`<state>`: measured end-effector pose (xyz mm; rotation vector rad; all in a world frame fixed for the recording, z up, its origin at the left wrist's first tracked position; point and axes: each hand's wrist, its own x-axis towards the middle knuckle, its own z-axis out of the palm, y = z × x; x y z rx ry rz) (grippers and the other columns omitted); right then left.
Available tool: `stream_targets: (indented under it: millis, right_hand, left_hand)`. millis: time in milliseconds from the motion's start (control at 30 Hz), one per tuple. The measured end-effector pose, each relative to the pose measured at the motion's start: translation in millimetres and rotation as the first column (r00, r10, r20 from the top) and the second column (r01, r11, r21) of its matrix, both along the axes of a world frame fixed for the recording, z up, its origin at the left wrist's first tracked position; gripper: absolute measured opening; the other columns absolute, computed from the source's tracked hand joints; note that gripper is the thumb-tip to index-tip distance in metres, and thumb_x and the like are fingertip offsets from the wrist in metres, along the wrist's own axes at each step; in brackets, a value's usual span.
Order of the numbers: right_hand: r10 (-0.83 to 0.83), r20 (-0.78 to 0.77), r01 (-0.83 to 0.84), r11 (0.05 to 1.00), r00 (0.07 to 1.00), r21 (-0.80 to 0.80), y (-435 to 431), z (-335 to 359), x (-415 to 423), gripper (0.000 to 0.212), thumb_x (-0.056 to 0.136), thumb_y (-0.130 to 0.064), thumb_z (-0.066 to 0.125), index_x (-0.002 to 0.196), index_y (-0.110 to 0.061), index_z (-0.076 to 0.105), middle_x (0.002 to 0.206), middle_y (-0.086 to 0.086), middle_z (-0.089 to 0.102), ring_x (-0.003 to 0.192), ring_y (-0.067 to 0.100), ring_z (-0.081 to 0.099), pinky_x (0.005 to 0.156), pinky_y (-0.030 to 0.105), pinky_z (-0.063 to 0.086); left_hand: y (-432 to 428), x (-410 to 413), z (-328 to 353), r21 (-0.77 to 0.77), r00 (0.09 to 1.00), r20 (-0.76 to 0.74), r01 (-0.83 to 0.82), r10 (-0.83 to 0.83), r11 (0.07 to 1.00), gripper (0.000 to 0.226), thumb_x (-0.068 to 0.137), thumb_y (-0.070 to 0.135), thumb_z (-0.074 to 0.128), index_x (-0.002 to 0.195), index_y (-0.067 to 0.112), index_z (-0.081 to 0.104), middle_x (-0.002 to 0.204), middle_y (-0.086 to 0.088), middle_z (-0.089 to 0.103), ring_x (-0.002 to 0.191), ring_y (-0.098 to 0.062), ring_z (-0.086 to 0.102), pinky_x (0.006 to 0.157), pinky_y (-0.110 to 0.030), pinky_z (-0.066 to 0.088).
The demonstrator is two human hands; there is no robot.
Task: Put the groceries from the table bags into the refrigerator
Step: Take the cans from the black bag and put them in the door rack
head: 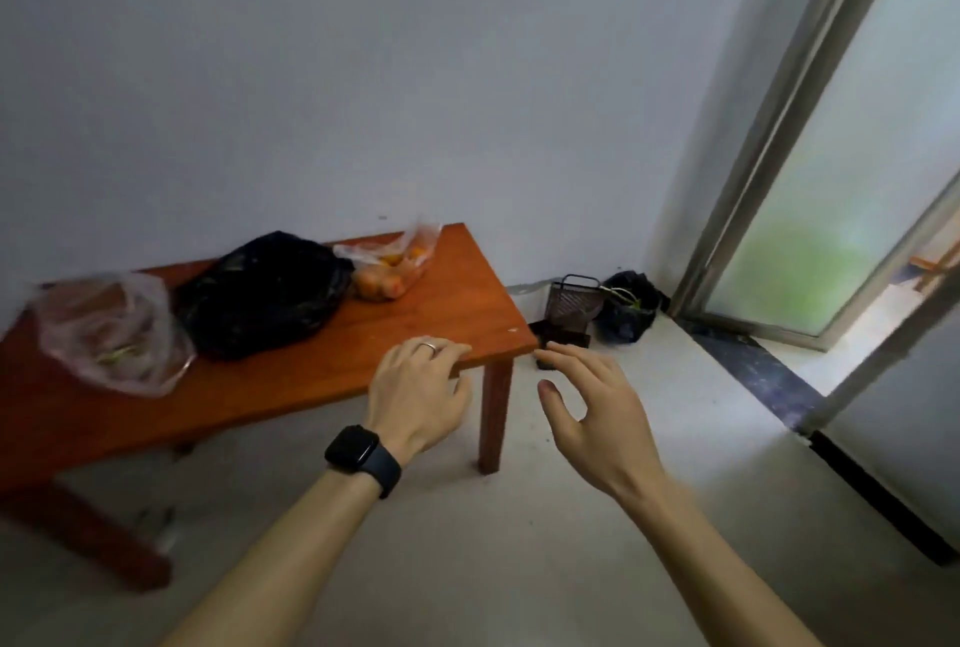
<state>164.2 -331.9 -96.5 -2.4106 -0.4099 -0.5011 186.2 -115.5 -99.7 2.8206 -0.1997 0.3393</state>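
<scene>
Three bags on counter (395,334): clear bag (109,329) at the left end, black bag (265,293) just beside it, fruit bag (387,261) at the wall side against the black one. Left grip (421,386) (watch (363,459) on wrist): fingers loosely bent, holding nothing, at counter's near edge. Right grip (597,417): fingers apart, empty, above floor (519,542) beside the counter corner.

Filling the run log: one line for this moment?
left hand: open, empty | right hand: open, empty | table: black bag, fruit bag, clear bag, untouched
</scene>
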Motion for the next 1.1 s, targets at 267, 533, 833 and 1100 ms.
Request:
stream_targets:
  millis: [267, 533, 833, 1100]
  right_hand:
    - [0.232, -0.107, -0.240, 0.969, 0.967, -0.066, 141, -30, 43, 0.036, 0.094, -0.031, 0.064, 0.129, -0.028, 0.064, 0.139, -0.011, 0.056, 0.131, 0.010, 0.044, 0.105, 0.022, 0.031]
    - [0.356, -0.164, -0.366, 0.930, 0.920, -0.037, 253, -73, 129, 0.038, 0.095, -0.033, 0.062, 0.133, -0.029, 0.061, 0.138, -0.013, 0.054, 0.132, 0.007, 0.041, 0.106, 0.022, 0.032]
    - [0.401, -0.270, -0.413, 0.911, 0.876, 0.011, 361, -113, 235, 0.037, 0.096, -0.032, 0.061, 0.132, -0.026, 0.061, 0.135, -0.007, 0.059, 0.129, 0.013, 0.047, 0.104, 0.025, 0.036]
    - [0.372, -0.397, -0.425, 0.904, 0.839, -0.051, 429, -140, 292, 0.038, 0.098, -0.033, 0.056, 0.135, -0.025, 0.058, 0.136, -0.004, 0.059, 0.132, 0.017, 0.043, 0.104, 0.026, 0.037]
  left_hand:
    - [160, -16, -31, 0.020, 0.957, -0.079, -0.280, 0.280, 0.960, 0.043, 0.097, 0.041, 0.051, 0.139, 0.032, 0.051, 0.139, 0.007, 0.054, 0.133, -0.015, 0.044, 0.112, -0.036, 0.034]
    - [276, 40, -59, 0.079, 0.920, -0.143, -0.356, 0.364, 0.931, 0.045, 0.097, 0.042, 0.048, 0.141, 0.033, 0.048, 0.140, 0.010, 0.052, 0.133, -0.012, 0.042, 0.111, -0.032, 0.032]
    - [394, 134, -85, 0.135, 0.879, -0.265, -0.373, 0.396, 0.918, 0.044, 0.096, 0.040, 0.048, 0.140, 0.033, 0.050, 0.138, 0.007, 0.054, 0.131, -0.015, 0.044, 0.109, -0.035, 0.036]
    - [454, 194, -116, 0.174, 0.874, -0.347, -0.297, 0.340, 0.939, 0.044, 0.098, 0.040, 0.048, 0.141, 0.031, 0.049, 0.142, 0.004, 0.051, 0.135, -0.017, 0.042, 0.110, -0.036, 0.037]
